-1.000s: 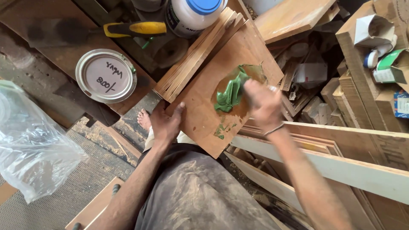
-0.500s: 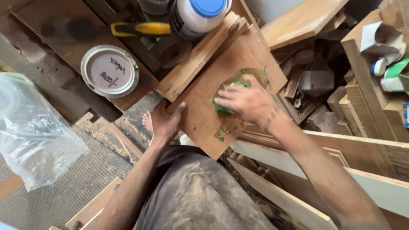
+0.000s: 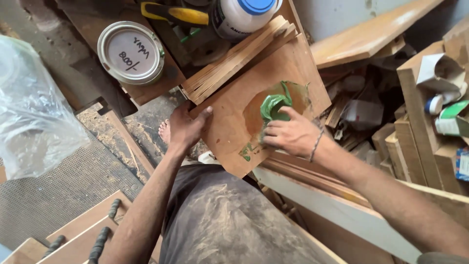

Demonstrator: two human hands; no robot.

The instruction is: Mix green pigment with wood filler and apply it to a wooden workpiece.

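Observation:
A square plywood board (image 3: 229,112) rests tilted across my lap and a stack of thin wood strips (image 3: 239,56). A blob of green paste (image 3: 272,105) lies in a wet brown patch on the board's right half, with small green smears near the lower edge. My left hand (image 3: 185,128) grips the board's left edge, thumb on top. My right hand (image 3: 290,136) is curled just below the blob, its fingertips pressing a small scraper, mostly hidden, into the paste.
A round tin with a white lid (image 3: 131,53), a yellow-handled tool (image 3: 178,14) and a white jar with a blue cap (image 3: 242,14) sit at the top. A clear plastic bag (image 3: 34,107) lies left. Wood offcuts and boxes (image 3: 415,132) crowd the right; long planks (image 3: 332,195) run beneath my right arm.
My right hand swept from the blob's right side across it to its lower edge, gathering the paste into a tighter heap. The left hand kept its hold on the board.

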